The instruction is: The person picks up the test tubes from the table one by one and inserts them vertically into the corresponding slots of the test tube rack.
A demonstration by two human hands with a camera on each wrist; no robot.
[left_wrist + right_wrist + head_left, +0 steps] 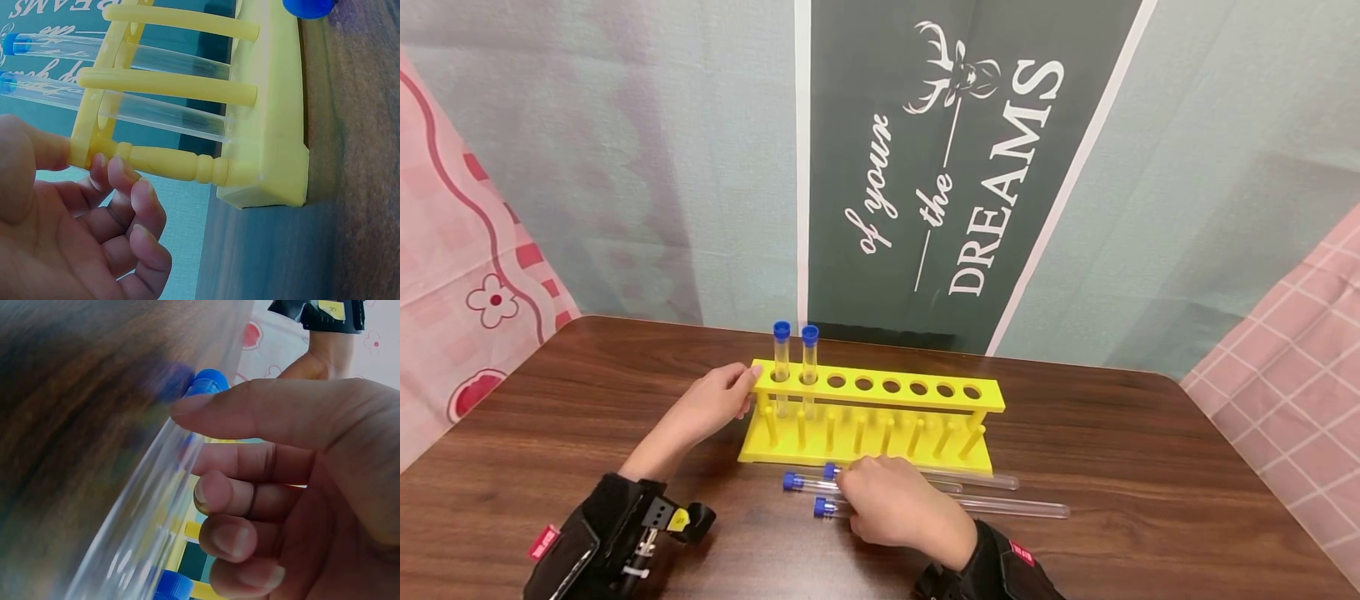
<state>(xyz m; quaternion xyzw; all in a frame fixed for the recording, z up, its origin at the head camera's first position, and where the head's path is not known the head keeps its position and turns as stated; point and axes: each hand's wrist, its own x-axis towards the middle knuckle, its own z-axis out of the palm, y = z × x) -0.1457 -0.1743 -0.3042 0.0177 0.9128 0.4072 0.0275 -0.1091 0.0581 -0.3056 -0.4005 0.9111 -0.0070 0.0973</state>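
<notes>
My left hand [711, 404] grips the left end of the yellow test tube rack [820, 454], thumb and fingers on the top bar's corner. Two clear test tubes with blue caps, one [782, 354] and another [809, 354], stand upright in its two leftmost holes. Before the rack, my right hand [895, 504] is over three capped tubes lying on the table, partly hiding them: a back one [1000, 481], a front one [1015, 507] and one between [812, 483]. In the right wrist view, thumb and forefinger pinch a test tube [134, 487] just below its blue cap [209, 380].
A dark wooden table [1150, 467] carries everything. Behind it hangs a printed curtain [737, 167], with pink cloth at both sides. The rack has a row of upright pegs [831, 433] along its front.
</notes>
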